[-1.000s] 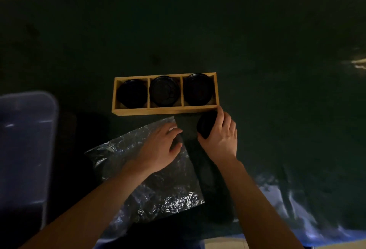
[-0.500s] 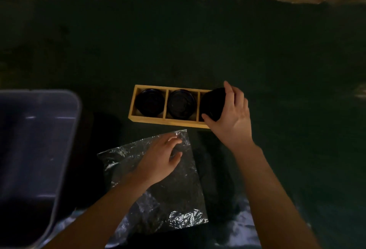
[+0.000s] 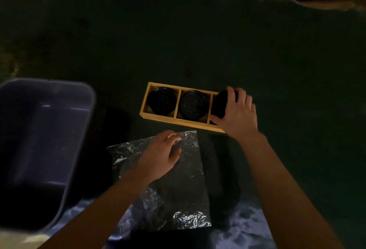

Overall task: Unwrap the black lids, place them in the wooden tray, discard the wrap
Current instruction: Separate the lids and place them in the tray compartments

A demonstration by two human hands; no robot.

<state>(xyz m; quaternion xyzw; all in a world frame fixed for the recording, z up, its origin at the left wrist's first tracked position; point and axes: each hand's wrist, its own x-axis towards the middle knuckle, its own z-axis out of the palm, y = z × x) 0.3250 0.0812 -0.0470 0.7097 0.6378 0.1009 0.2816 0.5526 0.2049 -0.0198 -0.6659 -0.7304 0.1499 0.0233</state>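
A wooden tray [image 3: 158, 119] with three compartments lies on the dark green table. Black lids sit in its left compartment [image 3: 162, 100] and its middle compartment [image 3: 193, 105]. My right hand [image 3: 235, 111] is over the right compartment, fingers closed on a black lid [image 3: 219, 103] that is tilted at the compartment's top. A sheet of clear plastic wrap [image 3: 178, 185] lies flat in front of the tray. My left hand [image 3: 160, 154] rests palm down on the wrap's upper part, fingers slightly spread.
A large grey-blue plastic bin [image 3: 39, 149] stands to the left of the wrap, its inside dark. The table's far edge runs across the top of the view. The scene is dim, with crinkled shiny covering at the near edge.
My right hand carried the black lid from beside the wrap up to the tray's right compartment. My left hand stayed on the wrap. The view shifted, so the bin shows more.
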